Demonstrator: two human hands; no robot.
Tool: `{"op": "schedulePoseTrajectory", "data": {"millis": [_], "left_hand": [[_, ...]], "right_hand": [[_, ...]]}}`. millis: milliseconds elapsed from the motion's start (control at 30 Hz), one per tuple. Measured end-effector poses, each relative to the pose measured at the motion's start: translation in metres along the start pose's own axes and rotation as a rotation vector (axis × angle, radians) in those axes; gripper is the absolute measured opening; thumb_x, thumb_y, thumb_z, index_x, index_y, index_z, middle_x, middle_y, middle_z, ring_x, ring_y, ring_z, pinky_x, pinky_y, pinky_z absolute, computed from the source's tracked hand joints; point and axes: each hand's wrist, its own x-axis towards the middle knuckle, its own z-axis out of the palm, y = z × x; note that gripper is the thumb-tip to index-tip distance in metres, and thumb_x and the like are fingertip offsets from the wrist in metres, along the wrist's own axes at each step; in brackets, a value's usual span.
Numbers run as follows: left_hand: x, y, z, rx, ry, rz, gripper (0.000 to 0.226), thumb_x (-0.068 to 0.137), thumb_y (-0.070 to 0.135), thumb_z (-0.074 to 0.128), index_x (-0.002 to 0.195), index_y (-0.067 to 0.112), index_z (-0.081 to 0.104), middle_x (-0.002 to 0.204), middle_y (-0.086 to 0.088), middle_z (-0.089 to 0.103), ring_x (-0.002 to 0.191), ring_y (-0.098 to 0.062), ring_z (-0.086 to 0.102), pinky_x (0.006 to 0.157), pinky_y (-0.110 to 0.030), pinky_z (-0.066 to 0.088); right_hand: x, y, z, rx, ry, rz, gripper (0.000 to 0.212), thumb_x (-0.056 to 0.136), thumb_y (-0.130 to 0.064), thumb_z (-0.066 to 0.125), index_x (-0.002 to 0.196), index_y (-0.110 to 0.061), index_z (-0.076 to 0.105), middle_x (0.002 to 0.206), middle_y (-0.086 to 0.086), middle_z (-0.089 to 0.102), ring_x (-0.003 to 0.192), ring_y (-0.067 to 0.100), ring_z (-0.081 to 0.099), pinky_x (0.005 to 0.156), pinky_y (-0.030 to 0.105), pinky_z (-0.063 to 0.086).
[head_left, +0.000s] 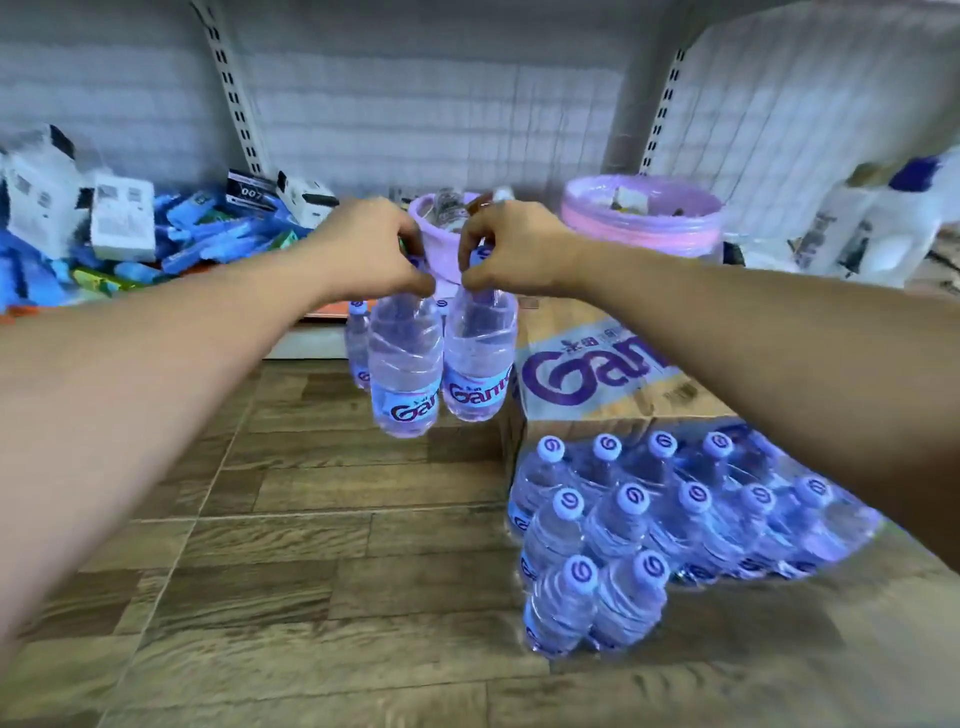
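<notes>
Left hand (371, 249) gripped left bottle (405, 364) top, right hand (511, 249) gripped right bottle (478, 358); labels seemingly "Gan…", cut off; caps mostly hidden.

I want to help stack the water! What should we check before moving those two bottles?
1. Grip of left hand on left bottle top: ok, fingers curl round it.
2. Grip of right hand on right bottle top: ok.
3. Caps screwed tight: cannot tell, hands cover them.
4. Bare floor beside the standing bottle: ok.
5. Room behind the hands: not ok, pink basin sits close.
</notes>
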Motion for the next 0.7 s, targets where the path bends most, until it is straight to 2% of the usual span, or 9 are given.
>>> {"op": "schedulePoseTrajectory", "data": {"millis": [33, 167, 300, 400, 433, 500, 567, 633, 700], "left_hand": [[0.002, 0.018, -0.003, -0.021, 0.006, 0.007, 0.024, 0.073, 0.026, 0.073, 0.091, 0.012, 0.070, 0.084, -0.010, 0.062, 0.078, -0.024, 0.053, 0.065, -0.025, 0.033], [0.009, 0.083, -0.009, -0.083, 0.034, 0.059, 0.028, 0.074, 0.028, 0.073, 0.097, 0.013, 0.071, 0.088, -0.012, 0.065, 0.078, -0.022, 0.052, 0.067, -0.025, 0.034], [0.009, 0.143, -0.004, -0.074, -0.017, 0.175, 0.029, 0.072, 0.030, 0.074, 0.095, 0.012, 0.071, 0.085, -0.006, 0.065, 0.082, -0.025, 0.057, 0.069, -0.027, 0.038], [0.006, 0.184, 0.007, -0.062, -0.065, 0.246, 0.030, 0.071, 0.030, 0.074, 0.095, 0.012, 0.072, 0.095, -0.012, 0.071, 0.091, -0.030, 0.063, 0.076, -0.033, 0.048], [0.004, 0.196, 0.011, -0.061, -0.082, 0.267, 0.031, 0.070, 0.029, 0.074, 0.095, 0.011, 0.072, 0.095, -0.012, 0.071, 0.089, -0.029, 0.063, 0.075, -0.033, 0.048], [0.000, 0.220, 0.019, -0.059, -0.122, 0.301, 0.030, 0.072, 0.029, 0.073, 0.094, 0.009, 0.072, 0.088, -0.010, 0.069, 0.078, -0.024, 0.058, 0.061, -0.029, 0.042], [-0.005, 0.241, 0.028, -0.058, -0.169, 0.316, 0.028, 0.073, 0.029, 0.072, 0.091, 0.008, 0.072, 0.078, -0.007, 0.064, 0.070, -0.020, 0.053, 0.050, -0.024, 0.034], [-0.009, 0.258, 0.038, -0.078, -0.237, 0.320, 0.024, 0.073, 0.028, 0.073, 0.086, 0.009, 0.070, 0.074, -0.006, 0.064, 0.063, -0.019, 0.054, 0.049, -0.022, 0.034], [-0.012, 0.273, 0.049, -0.107, -0.297, 0.321, 0.017, 0.072, 0.027, 0.074, 0.077, 0.012, 0.066, 0.066, -0.004, 0.063, 0.053, -0.015, 0.054, 0.046, -0.021, 0.037]], "right_hand": [[-0.011, 0.007, -0.015, -0.021, 0.010, 0.009, 0.022, 0.078, -0.021, 0.063, 0.098, -0.017, 0.072, 0.086, -0.003, 0.052, 0.082, 0.012, 0.047, 0.065, 0.021, 0.032], [-0.050, 0.037, -0.063, -0.093, 0.000, 0.097, 0.023, 0.078, -0.020, 0.065, 0.100, -0.018, 0.072, 0.087, -0.001, 0.054, 0.083, 0.014, 0.049, 0.057, 0.022, 0.035], [-0.089, 0.067, -0.092, -0.167, -0.051, 0.197, 0.022, 0.077, -0.022, 0.068, 0.099, -0.018, 0.072, 0.087, -0.001, 0.057, 0.085, 0.018, 0.053, 0.066, 0.025, 0.040], [-0.119, 0.090, -0.107, -0.170, -0.085, 0.284, 0.021, 0.075, -0.022, 0.069, 0.095, -0.014, 0.072, 0.077, 0.001, 0.058, 0.070, 0.017, 0.053, 0.066, 0.025, 0.042], [-0.130, 0.097, -0.111, -0.151, -0.097, 0.308, 0.020, 0.074, -0.021, 0.069, 0.093, -0.013, 0.073, 0.073, 0.002, 0.059, 0.062, 0.016, 0.053, 0.061, 0.023, 0.042], [-0.150, 0.110, -0.116, -0.125, -0.119, 0.347, 0.018, 0.073, -0.017, 0.069, 0.090, -0.011, 0.073, 0.072, 0.004, 0.060, 0.056, 0.015, 0.053, 0.052, 0.020, 0.041], [-0.169, 0.124, -0.119, -0.113, -0.141, 0.383, 0.017, 0.073, -0.017, 0.070, 0.090, -0.011, 0.072, 0.075, 0.004, 0.062, 0.060, 0.018, 0.056, 0.056, 0.020, 0.046], [-0.186, 0.136, -0.120, -0.098, -0.163, 0.416, 0.015, 0.074, -0.018, 0.070, 0.088, -0.013, 0.071, 0.071, 0.003, 0.062, 0.058, 0.017, 0.057, 0.059, 0.021, 0.048], [-0.200, 0.147, -0.118, -0.077, -0.177, 0.444, 0.014, 0.074, -0.018, 0.071, 0.087, -0.013, 0.070, 0.067, 0.001, 0.059, 0.051, 0.013, 0.054, 0.052, 0.018, 0.043]]}}
